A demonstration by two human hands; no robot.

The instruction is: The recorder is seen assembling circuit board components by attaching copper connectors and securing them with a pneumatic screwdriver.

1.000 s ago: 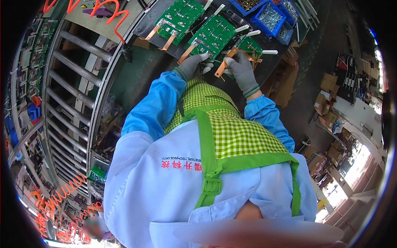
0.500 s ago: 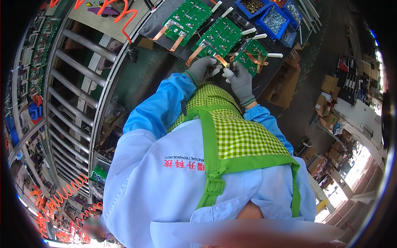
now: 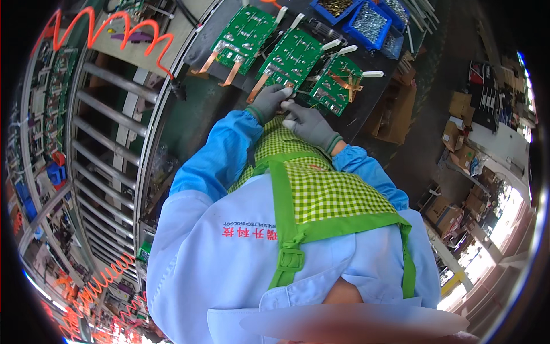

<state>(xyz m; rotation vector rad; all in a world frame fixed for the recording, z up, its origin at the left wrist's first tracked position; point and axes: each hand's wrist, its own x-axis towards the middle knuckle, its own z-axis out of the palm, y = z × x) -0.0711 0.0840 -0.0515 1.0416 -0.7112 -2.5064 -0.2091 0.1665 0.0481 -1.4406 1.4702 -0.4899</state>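
Note:
My left hand (image 3: 269,102), in a grey glove with pale fingertips, is closed at the lower edge of the middle green circuit board (image 3: 295,54), beside its copper strip (image 3: 258,88). Close against it is my right hand (image 3: 311,124), gloved alike, its fingers bent in toward the left fingertips. Whatever lies between the fingers is too small or hidden to make out. To the left lies another circuit board (image 3: 245,35) with two copper strips along its lower edge. A third circuit board (image 3: 332,83), carrying crossed copper strips, is just beyond my right hand.
The boards lie on a dark workbench (image 3: 366,109). Blue bins (image 3: 366,26) of small metal parts stand at its far right. A cardboard box (image 3: 395,114) is right of the bench. To the left runs a roller conveyor (image 3: 109,117), with an orange coiled hose (image 3: 129,23) above.
My right hand has left the copper strip on the middle board and come left and nearer, up against my left hand. The view has shifted slightly, so the boards appear farther left.

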